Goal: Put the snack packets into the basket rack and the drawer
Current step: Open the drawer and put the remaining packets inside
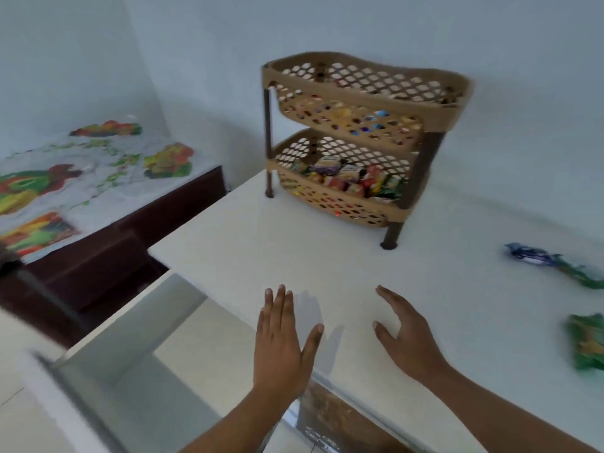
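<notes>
A brown two-tier basket rack [438, 93] stands at the back of a white counter [294, 243]. Its lower basket holds several snack packets [353, 178]; more colours show through the upper basket's lattice. On the counter at the right lie a blue and green packet [552, 263] and a green packet [588, 341], both blurred. An open drawer [140, 371] juts out below the counter's front edge on the left. My left hand [281, 341] hovers flat, fingers straight, over that edge. My right hand [405, 335] hangs spread beside it, holding nothing.
A dark packet or box [333, 416] shows under the counter edge between my forearms. To the left stands a dark wooden table with a flowered cloth [81, 171]. White walls close the corner behind the rack.
</notes>
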Motion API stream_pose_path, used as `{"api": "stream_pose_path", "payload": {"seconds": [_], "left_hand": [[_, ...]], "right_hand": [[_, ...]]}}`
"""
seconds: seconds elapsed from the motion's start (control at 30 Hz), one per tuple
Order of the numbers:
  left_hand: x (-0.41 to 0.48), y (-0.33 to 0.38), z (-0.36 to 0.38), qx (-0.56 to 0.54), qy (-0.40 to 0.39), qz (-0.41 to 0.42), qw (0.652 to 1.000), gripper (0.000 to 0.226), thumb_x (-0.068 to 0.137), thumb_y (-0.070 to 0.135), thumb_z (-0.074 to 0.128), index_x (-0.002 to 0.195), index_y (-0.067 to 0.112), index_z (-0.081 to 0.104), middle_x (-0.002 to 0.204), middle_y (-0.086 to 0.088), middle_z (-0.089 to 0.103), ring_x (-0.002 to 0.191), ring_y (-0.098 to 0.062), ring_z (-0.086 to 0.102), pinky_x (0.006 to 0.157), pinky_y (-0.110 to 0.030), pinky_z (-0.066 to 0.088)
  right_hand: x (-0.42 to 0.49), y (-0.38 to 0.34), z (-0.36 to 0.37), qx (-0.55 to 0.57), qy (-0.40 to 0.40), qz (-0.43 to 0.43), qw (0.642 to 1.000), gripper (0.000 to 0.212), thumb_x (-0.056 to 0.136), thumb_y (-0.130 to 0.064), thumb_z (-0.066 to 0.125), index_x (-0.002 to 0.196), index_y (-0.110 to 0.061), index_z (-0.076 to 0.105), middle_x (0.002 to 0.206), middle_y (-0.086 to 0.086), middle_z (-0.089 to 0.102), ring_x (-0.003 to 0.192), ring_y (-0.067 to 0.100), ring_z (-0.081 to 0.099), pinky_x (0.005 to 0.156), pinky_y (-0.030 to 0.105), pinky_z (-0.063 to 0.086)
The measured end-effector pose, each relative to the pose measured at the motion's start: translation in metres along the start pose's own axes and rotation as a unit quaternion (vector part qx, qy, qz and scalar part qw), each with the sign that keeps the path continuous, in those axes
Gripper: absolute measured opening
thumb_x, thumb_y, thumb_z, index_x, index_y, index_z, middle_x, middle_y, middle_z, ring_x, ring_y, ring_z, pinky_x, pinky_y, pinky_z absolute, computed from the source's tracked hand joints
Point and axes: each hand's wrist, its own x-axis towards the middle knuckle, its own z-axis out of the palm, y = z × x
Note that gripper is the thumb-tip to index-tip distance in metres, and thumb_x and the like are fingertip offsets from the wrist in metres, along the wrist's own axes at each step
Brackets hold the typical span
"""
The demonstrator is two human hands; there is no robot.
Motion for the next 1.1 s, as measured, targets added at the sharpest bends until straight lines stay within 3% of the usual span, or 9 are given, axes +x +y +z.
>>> {"api": "stream_pose_path", "payload": {"seconds": [0.1,0.23,0.47,0.63,0.77,0.87,0.93,1.03,1.1], "left_hand": [[0.016,0.041,0.028,-0.015,-0.050,0.063,0.997,0.086,0.091,0.073,0.014,0.156,0.019,0.011,0.164,0.007,0.004,0.149,-0.008,-0.015,0.122,-0.032,0.003],[0.028,0.099,0.067,-0.015,-0.105,0.128,0.986,0.087,0.089,0.073,0.012,0.157,0.018,0.011,0.165,0.005,0.008,0.149,-0.008,-0.012,0.120,-0.028,0.002],[0.029,0.187,0.131,-0.022,-0.176,0.163,0.971,0.082,0.092,0.068,0.019,0.157,0.018,0.009,0.165,0.007,0.005,0.145,-0.002,-0.017,0.117,-0.024,-0.003],[0.022,0.226,0.162,-0.032,-0.205,0.147,0.967,0.078,0.095,0.064,0.028,0.157,0.020,0.008,0.165,0.009,0.005,0.146,-0.001,-0.015,0.117,-0.022,-0.004],[0.019,0.241,0.170,-0.064,-0.204,0.125,0.969,0.072,0.096,0.057,0.040,0.155,0.022,0.017,0.163,0.011,0.015,0.145,0.004,-0.004,0.116,-0.021,0.003],[0.018,0.255,0.168,-0.131,-0.194,0.078,0.969,0.066,0.094,0.052,0.050,0.151,0.025,0.030,0.155,0.014,0.032,0.145,-0.003,0.023,0.114,-0.021,0.019],[0.021,0.267,0.165,-0.206,-0.203,0.010,0.957,0.062,0.092,0.049,0.057,0.146,0.025,0.039,0.146,0.012,0.045,0.134,-0.006,0.043,0.109,-0.024,0.033],[0.030,0.287,0.157,-0.320,-0.239,-0.129,0.908,0.061,0.090,0.051,0.061,0.142,0.025,0.043,0.126,0.009,0.060,0.111,-0.006,0.058,0.095,-0.026,0.047],[0.037,0.296,0.152,-0.377,-0.242,-0.217,0.867,0.064,0.090,0.053,0.060,0.142,0.020,0.044,0.119,0.007,0.063,0.109,-0.013,0.061,0.097,-0.036,0.050]], "right_hand": [[-0.008,0.010,-0.035,-0.010,0.070,0.040,0.997,0.060,0.087,-0.013,0.068,0.142,-0.026,0.045,0.140,-0.015,0.048,0.127,-0.003,0.042,0.108,0.016,0.029],[-0.022,0.041,-0.091,-0.090,0.136,0.094,0.982,0.055,0.088,-0.020,0.066,0.140,-0.022,0.047,0.145,-0.008,0.048,0.132,0.008,0.043,0.108,0.022,0.030],[-0.054,0.124,-0.197,-0.207,0.232,0.276,0.909,0.058,0.081,-0.029,0.071,0.135,-0.014,0.053,0.147,0.007,0.047,0.138,0.027,0.038,0.111,0.041,0.034],[-0.067,0.172,-0.222,-0.134,0.223,0.364,0.894,0.068,0.078,-0.033,0.072,0.138,-0.012,0.045,0.142,0.009,0.048,0.122,0.033,0.051,0.096,0.044,0.047],[-0.065,0.189,-0.222,-0.050,0.245,0.396,0.884,0.065,0.078,-0.034,0.074,0.134,-0.014,0.048,0.124,0.008,0.061,0.098,0.024,0.057,0.085,0.037,0.048],[-0.059,0.188,-0.219,0.052,0.267,0.383,0.883,0.062,0.078,-0.034,0.076,0.132,-0.018,0.051,0.122,0.004,0.063,0.097,0.020,0.059,0.085,0.037,0.051],[-0.054,0.180,-0.213,0.095,0.261,0.349,0.895,0.061,0.078,-0.034,0.078,0.131,-0.021,0.052,0.118,0.000,0.063,0.092,0.014,0.061,0.077,0.031,0.052],[-0.046,0.161,-0.201,0.130,0.213,0.283,0.926,0.059,0.077,-0.034,0.080,0.128,-0.026,0.053,0.111,-0.007,0.063,0.087,0.000,0.063,0.063,0.016,0.048],[-0.040,0.148,-0.193,0.146,0.175,0.248,0.942,0.057,0.076,-0.032,0.081,0.126,-0.030,0.053,0.109,-0.010,0.063,0.087,-0.002,0.064,0.060,0.011,0.049]]}}
